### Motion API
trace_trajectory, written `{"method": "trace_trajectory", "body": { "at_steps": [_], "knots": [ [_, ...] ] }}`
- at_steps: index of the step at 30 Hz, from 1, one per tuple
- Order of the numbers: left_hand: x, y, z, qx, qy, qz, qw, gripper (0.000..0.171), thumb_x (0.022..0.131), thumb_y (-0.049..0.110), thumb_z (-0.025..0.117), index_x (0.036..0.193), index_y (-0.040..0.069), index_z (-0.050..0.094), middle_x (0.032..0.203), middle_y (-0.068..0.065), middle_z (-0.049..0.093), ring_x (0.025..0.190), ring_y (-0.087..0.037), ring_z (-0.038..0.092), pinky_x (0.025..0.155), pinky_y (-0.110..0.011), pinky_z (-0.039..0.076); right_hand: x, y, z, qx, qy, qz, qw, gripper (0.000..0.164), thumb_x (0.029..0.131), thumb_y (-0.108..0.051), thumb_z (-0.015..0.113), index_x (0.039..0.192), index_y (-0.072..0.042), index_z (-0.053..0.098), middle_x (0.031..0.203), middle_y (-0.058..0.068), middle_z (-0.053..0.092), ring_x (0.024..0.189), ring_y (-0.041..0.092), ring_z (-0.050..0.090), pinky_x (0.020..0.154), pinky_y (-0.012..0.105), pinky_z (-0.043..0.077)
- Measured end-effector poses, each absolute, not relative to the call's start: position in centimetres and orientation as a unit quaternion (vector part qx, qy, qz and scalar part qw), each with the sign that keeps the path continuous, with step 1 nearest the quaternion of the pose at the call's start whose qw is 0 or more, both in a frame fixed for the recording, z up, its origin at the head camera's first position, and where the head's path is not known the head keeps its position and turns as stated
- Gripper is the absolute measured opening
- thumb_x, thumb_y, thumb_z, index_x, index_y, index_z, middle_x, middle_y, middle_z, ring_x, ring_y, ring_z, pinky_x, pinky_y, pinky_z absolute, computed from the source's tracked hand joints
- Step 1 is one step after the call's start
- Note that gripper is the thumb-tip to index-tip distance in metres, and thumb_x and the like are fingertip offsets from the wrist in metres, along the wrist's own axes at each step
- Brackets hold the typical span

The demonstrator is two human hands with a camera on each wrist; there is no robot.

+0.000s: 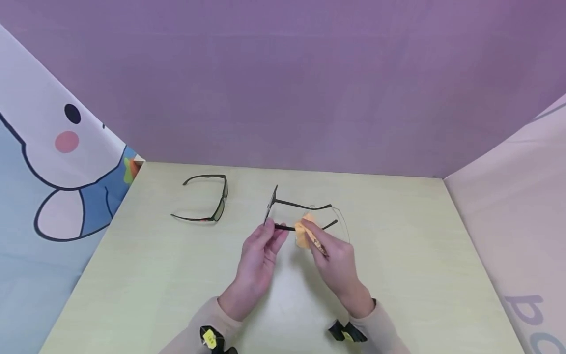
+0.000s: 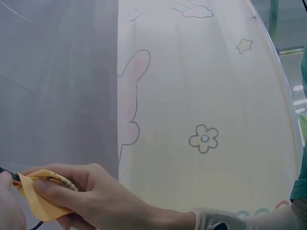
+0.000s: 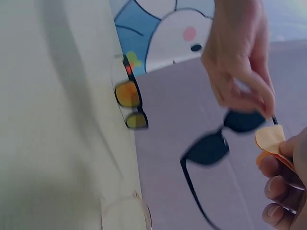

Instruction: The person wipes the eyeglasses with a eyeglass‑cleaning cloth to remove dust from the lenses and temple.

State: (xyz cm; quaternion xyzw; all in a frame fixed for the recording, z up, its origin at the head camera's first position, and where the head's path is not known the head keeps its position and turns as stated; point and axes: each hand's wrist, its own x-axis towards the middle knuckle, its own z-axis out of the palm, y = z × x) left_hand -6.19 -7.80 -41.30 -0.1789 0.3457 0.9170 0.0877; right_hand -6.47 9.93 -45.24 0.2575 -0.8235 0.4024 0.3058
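Observation:
My left hand (image 1: 258,253) pinches a pair of dark sunglasses (image 3: 208,148) near one hinge, holding them above the table with both temples unfolded. An orange-yellow cloth (image 1: 302,235) is wrapped over the near temple. My right hand (image 1: 338,263) grips that cloth between thumb and fingers, part way along the temple. In the left wrist view the folded cloth (image 2: 45,206) shows a patterned edge. The far temple (image 1: 305,205) extends free to the right.
Another pair of glasses (image 1: 218,210) with yellowish lenses lies unfolded on the table (image 1: 420,255), left of my hands. Behind my right hand, a thin clear rim (image 1: 342,219) shows on the tabletop. A purple panel (image 1: 283,88) stands at the back, with printed curtains at both sides.

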Motion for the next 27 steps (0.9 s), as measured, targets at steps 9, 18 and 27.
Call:
{"method": "trace_trajectory", "body": {
  "at_steps": [9, 18, 27],
  "knots": [
    [-6.4, -8.2, -40.7, -0.176, 0.35, 0.916, 0.091, 0.013, 0.107, 0.014, 0.054, 0.104, 0.002, 0.059, 0.103, -0.008, 0.064, 0.09, -0.009, 0.07, 0.102, -0.023, 0.053, -6.7, 9.9, -45.1, 0.262, -0.824, 0.389, 0.318, 0.029, 0.094, -0.004, 0.072, 0.123, -0.005, 0.073, 0.079, 0.01, 0.077, 0.044, 0.004, 0.043, 0.043, 0.014, 0.042],
    [-6.5, -8.7, -40.7, -0.176, 0.35, 0.916, 0.083, 0.015, 0.108, 0.012, 0.052, 0.1, 0.004, 0.061, 0.101, -0.008, 0.065, 0.088, -0.009, 0.071, 0.101, -0.024, 0.054, -7.2, 11.0, -45.4, 0.254, -0.831, 0.387, 0.309, 0.033, 0.09, 0.0, 0.073, 0.123, -0.007, 0.073, 0.084, 0.009, 0.077, 0.047, -0.001, 0.029, 0.04, 0.011, 0.027],
    [-6.3, -7.9, -40.7, -0.185, 0.348, 0.914, 0.092, 0.014, 0.108, 0.012, 0.053, 0.099, 0.005, 0.061, 0.1, -0.006, 0.065, 0.089, -0.008, 0.071, 0.101, -0.023, 0.054, -6.3, 9.5, -45.4, 0.254, -0.828, 0.4, 0.3, 0.039, 0.09, 0.002, 0.072, 0.128, -0.007, 0.07, 0.059, 0.0, 0.065, 0.045, 0.005, 0.053, 0.042, 0.011, 0.041]
  ]
}}
